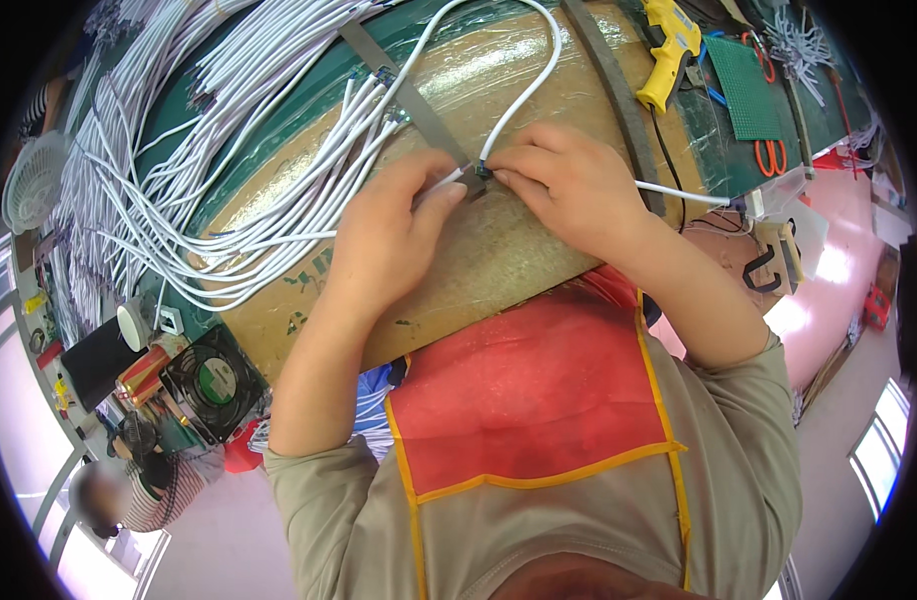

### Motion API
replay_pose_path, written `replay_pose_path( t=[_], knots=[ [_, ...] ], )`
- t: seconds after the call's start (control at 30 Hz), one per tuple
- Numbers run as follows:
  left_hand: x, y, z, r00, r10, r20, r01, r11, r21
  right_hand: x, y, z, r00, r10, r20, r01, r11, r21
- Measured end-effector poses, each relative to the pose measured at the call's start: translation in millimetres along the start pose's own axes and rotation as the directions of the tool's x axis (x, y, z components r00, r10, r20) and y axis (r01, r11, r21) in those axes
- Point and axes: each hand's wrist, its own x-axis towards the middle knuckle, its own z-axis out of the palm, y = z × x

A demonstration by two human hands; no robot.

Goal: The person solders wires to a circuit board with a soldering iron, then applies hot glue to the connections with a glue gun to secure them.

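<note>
Mid-frame, the left hand [391,225] has thumb and forefinger clamped on a white cable [449,180], while the right hand [579,188] pinches the dark end piece [483,170] of a looped cable [556,48]. Left edge: a slotted white basket [39,178] (contents too unclear to tell), near bundled cables [89,225].

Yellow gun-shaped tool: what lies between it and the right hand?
In the head view, a long dark bar lies between the right hand and the yellow tool, across the brown board.
</note>
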Motion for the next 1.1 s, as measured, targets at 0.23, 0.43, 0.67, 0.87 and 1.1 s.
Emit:
replay_pose_path(
  t=[0.23, 0.43, 0.67, 0.87, 1.1],
  knots=[
    [-6.7, -14.2, -4.5, 0.976, 0.207, -0.067, -0.188, 0.958, 0.214, 0.8, -6.9, -0.4, 0.998, 0.06, 0.001, -0.06, 0.991, 0.124],
    [-5.1, -9.0, 2.1, 0.937, 0.338, -0.091, -0.296, 0.903, 0.31, 1.1, -8.7, -0.7, 1.0, 0.015, 0.019, -0.016, 0.998, 0.06],
    [0.2, -9.9, 0.0, 0.943, 0.331, -0.036, -0.298, 0.888, 0.349, 2.8, -7.9, 1.8, 0.99, 0.125, 0.059, -0.131, 0.985, 0.108],
    [2.0, -10.5, -1.0, 0.95, 0.312, -0.001, -0.294, 0.896, 0.332, 28.4, -3.6, -8.9, 0.762, 0.457, 0.46, -0.644, 0.608, 0.463],
    [-2.9, -12.5, -0.1, 0.959, 0.284, -0.01, -0.267, 0.912, 0.312, 31.8, -7.0, 0.6, 0.878, 0.332, 0.343, -0.472, 0.718, 0.511]
  ],
)
